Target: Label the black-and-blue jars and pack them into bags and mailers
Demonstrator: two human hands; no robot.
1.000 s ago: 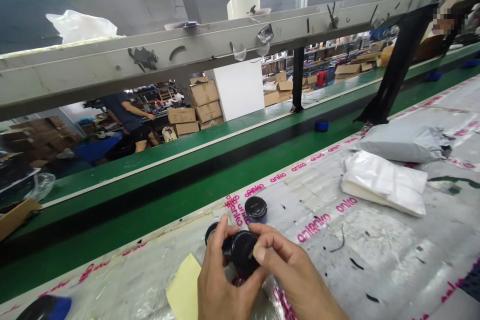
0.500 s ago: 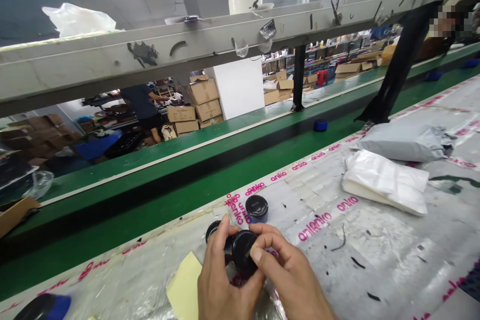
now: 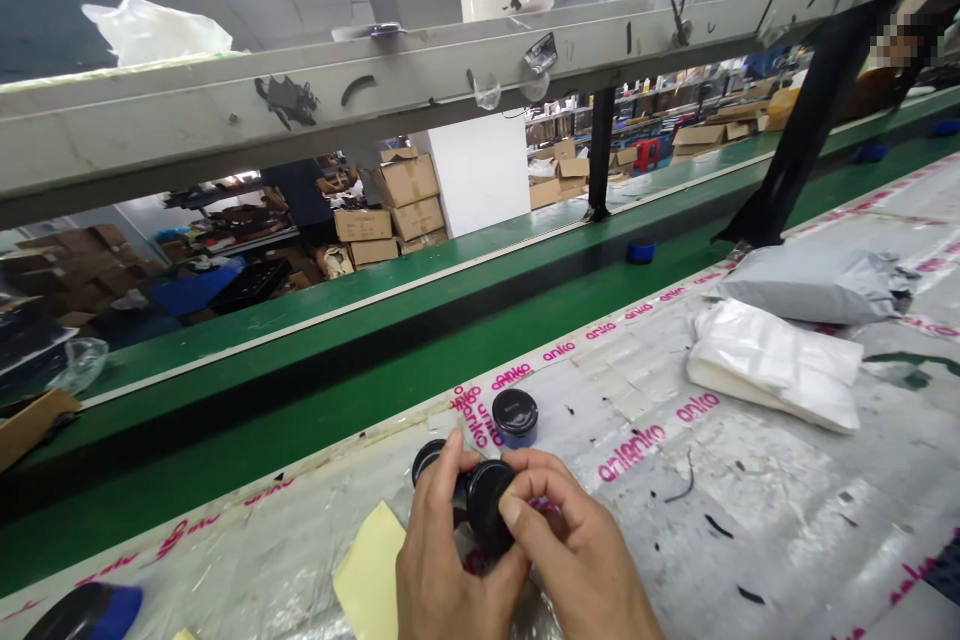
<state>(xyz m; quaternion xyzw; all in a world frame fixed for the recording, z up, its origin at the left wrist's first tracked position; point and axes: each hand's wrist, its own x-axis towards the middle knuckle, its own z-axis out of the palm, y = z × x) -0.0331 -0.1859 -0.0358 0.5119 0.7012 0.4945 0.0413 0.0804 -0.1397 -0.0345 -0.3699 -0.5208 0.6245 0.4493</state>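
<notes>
A round black-topped piece [image 3: 489, 505] is held upright between my two hands at the lower middle. My left hand [image 3: 450, 550] grips its left side and underside, while my right hand [image 3: 574, 540] pinches its right edge between thumb and fingers. Just behind my hands, a similar piece with a black top and blue side [image 3: 514, 418] rests on the plastic-covered table [image 3: 637, 510]. Another black round piece [image 3: 426, 460] is partly hidden by my left fingers. Beside my left hand lies a yellow paper [image 3: 369, 570].
A green conveyor [image 3: 450, 320] runs behind the table, carrying a blue-and-black piece [image 3: 641, 252]. White bags [image 3: 776, 365] and a grey packet [image 3: 817, 282] lie at right. Another blue-and-black piece [image 3: 90, 612] is at lower left. A metal beam [image 3: 405, 80] crosses above; a person [image 3: 300, 195] stands beyond.
The held black-topped piece has tilted slightly, its face turned a little more to the side. The person in the background has shifted right. The view has moved very slightly.
</notes>
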